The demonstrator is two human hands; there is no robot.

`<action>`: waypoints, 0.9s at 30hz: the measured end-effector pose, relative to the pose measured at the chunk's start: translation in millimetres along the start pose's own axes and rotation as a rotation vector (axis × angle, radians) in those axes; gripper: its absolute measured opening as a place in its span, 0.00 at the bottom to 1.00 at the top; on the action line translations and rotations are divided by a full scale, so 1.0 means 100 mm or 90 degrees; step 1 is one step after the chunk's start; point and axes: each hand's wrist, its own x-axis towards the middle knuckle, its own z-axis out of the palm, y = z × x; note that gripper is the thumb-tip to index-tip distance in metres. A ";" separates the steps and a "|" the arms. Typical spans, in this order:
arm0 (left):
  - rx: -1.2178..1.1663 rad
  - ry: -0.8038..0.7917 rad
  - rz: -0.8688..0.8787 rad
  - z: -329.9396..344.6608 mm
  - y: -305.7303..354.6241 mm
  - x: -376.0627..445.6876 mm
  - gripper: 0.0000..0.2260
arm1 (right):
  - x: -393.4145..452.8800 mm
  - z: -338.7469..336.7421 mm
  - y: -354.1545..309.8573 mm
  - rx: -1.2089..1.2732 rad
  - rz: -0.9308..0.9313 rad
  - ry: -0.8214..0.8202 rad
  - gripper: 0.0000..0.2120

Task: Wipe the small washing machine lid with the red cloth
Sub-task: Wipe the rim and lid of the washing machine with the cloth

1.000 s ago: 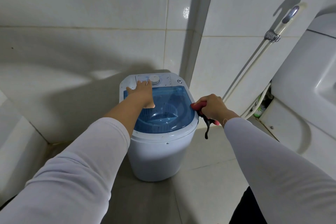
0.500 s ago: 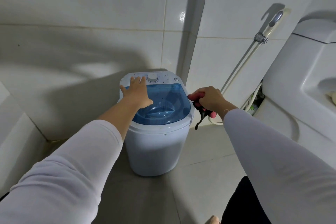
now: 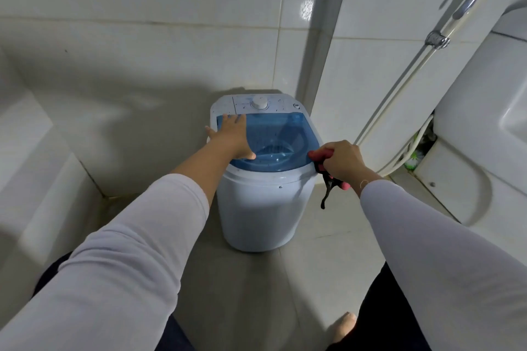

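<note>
At the lower right of centre, the right hand [image 3: 343,161] was closed into a fist around the red cloth [image 3: 320,156], which looked soft and light, bunched so that only a red end showed toward the lid [image 3: 281,134] and a dark strip hung down, best held as a wad in the palm. Further up at centre, the left hand [image 3: 232,138] lay spread flat on the blue lid of the small washing machine [image 3: 263,202], whose flat edge pointed to the back wall, and it seemed smooth and perhaps slippery
</note>
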 end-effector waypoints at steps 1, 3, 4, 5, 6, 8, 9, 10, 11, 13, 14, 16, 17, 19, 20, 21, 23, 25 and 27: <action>-0.004 0.006 0.004 0.00 0.00 -0.02 0.49 | -0.05 0.02 0.00 0.005 0.001 -0.002 0.17; -0.009 0.017 0.009 0.00 -0.02 -0.04 0.48 | -0.14 0.07 -0.02 0.017 -0.003 -0.009 0.18; -0.011 0.022 0.011 0.00 -0.02 -0.05 0.48 | -0.18 0.10 -0.03 0.023 -0.005 -0.013 0.18; -0.014 0.029 0.013 0.01 -0.02 -0.06 0.48 | -0.23 0.13 -0.04 0.021 -0.010 -0.015 0.19; -0.018 0.036 0.016 0.01 -0.03 -0.06 0.48 | -0.26 0.16 -0.05 0.010 -0.018 -0.017 0.19; -0.024 0.050 0.023 0.03 -0.04 -0.05 0.47 | -0.34 0.21 -0.08 -0.022 -0.035 -0.023 0.19; -0.027 0.054 0.026 0.05 -0.05 -0.05 0.47 | -0.37 0.24 -0.10 -0.036 -0.041 -0.027 0.19; -0.032 0.058 0.028 0.06 -0.06 -0.04 0.47 | -0.40 0.27 -0.13 -0.051 -0.049 -0.032 0.19; -0.041 0.061 0.027 0.07 -0.07 -0.03 0.47 | -0.43 0.30 -0.15 -0.065 -0.058 -0.038 0.18; -0.064 0.069 0.024 0.10 -0.10 -0.03 0.46 | -0.48 0.36 -0.21 -0.082 -0.073 -0.049 0.18; -0.074 0.074 0.023 0.11 -0.11 -0.03 0.45 | -0.50 0.39 -0.24 -0.090 -0.083 -0.053 0.17; -0.083 0.081 0.021 0.13 -0.13 -0.02 0.45 | -0.52 0.44 -0.29 -0.124 -0.102 -0.063 0.15; -0.082 0.083 0.021 0.13 -0.14 -0.02 0.45 | -0.52 0.46 -0.31 -0.146 -0.111 -0.069 0.15; -0.081 0.088 0.021 0.15 -0.16 -0.01 0.46 | -0.52 0.51 -0.35 -0.178 -0.126 -0.077 0.14; -0.082 0.089 0.022 0.16 -0.16 -0.01 0.47 | -0.52 0.53 -0.37 -0.176 -0.125 -0.076 0.13; -0.085 0.089 0.022 0.17 -0.17 0.00 0.47 | -0.52 0.55 -0.40 -0.168 -0.122 -0.074 0.12; -0.092 0.089 0.019 0.17 -0.18 0.00 0.48 | -0.52 0.59 -0.44 -0.161 -0.124 -0.075 0.10; -0.092 0.088 0.017 0.17 -0.18 0.00 0.48 | -0.51 0.64 -0.47 -0.176 -0.139 -0.088 0.10; -0.093 0.085 0.013 0.16 -0.17 -0.01 0.48 | -0.52 0.69 -0.50 -0.203 -0.167 -0.099 0.10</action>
